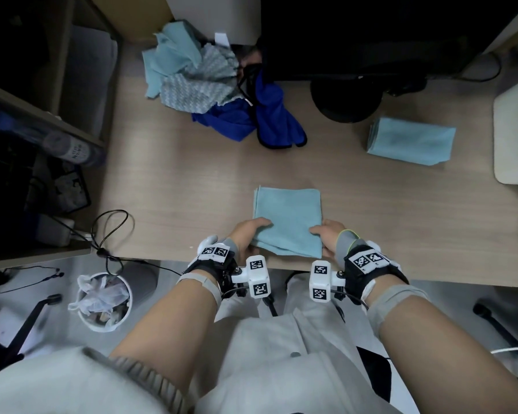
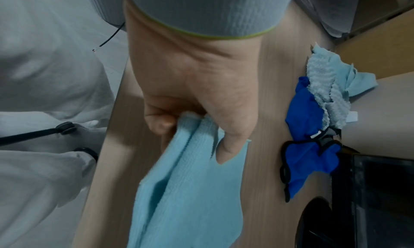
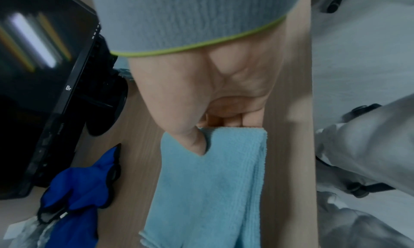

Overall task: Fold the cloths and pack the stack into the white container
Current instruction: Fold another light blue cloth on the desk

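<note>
Light-blue cloth [image 1: 287, 219], folded, lies at the near edge of the desk [image 1: 192, 180]. I see my left hand [image 1: 245, 234] pinching its near-left corner and my right hand [image 1: 329, 234] pinching its near-right corner. A folded stack [image 1: 410, 144] sits far right, beside the white container [image 1: 512, 138]; unfolded cloths [image 1: 210, 85] lie heaped far left.

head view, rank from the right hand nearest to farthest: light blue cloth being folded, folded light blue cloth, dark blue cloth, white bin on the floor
From the right hand:
1. Light blue cloth being folded, pinched in its fingers.
2. Folded light blue cloth, far right of the desk.
3. Dark blue cloth, back centre, in the pile.
4. White bin, on the floor, lower left.
</note>
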`<action>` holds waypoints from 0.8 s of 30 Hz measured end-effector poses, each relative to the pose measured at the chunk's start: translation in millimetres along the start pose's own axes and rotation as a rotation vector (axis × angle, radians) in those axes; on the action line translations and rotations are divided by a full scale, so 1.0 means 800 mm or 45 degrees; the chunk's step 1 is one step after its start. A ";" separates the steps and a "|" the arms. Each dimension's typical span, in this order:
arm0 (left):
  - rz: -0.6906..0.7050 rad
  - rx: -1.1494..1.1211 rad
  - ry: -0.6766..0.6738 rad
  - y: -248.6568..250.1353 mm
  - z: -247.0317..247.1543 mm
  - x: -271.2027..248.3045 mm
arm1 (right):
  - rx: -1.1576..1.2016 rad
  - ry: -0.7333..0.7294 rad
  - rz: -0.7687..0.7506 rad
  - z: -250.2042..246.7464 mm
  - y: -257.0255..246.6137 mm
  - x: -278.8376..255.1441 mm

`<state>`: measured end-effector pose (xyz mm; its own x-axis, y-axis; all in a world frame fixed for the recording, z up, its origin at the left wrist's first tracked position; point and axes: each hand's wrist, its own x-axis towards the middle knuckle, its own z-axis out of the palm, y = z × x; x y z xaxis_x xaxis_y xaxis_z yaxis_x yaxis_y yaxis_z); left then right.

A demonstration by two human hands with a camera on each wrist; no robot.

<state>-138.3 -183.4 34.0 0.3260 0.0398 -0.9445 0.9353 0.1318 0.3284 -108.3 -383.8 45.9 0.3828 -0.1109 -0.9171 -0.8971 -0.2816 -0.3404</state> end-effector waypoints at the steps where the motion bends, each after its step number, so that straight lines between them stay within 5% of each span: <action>1: -0.029 0.012 0.001 -0.001 0.000 -0.001 | 0.017 0.013 0.005 0.000 -0.001 0.000; 9: 0.031 0.048 0.057 -0.004 0.003 0.005 | 0.034 0.062 0.012 -0.014 0.008 0.000; 16: 0.401 0.151 -0.020 0.001 0.000 -0.001 | 0.284 0.226 -0.097 -0.010 0.014 0.002; 20: 0.245 0.207 -0.088 0.004 0.002 -0.001 | 0.343 0.044 -0.097 -0.015 0.012 -0.010; 24: -0.092 -0.136 -0.073 0.009 0.006 -0.004 | 0.367 -0.114 -0.036 -0.033 0.020 -0.017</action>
<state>-131.9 -187.5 39.7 0.2685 -0.0297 -0.9628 0.9376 0.2371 0.2542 -121.6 -411.9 58.4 0.3989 -0.0187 -0.9168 -0.9170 0.0005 -0.3990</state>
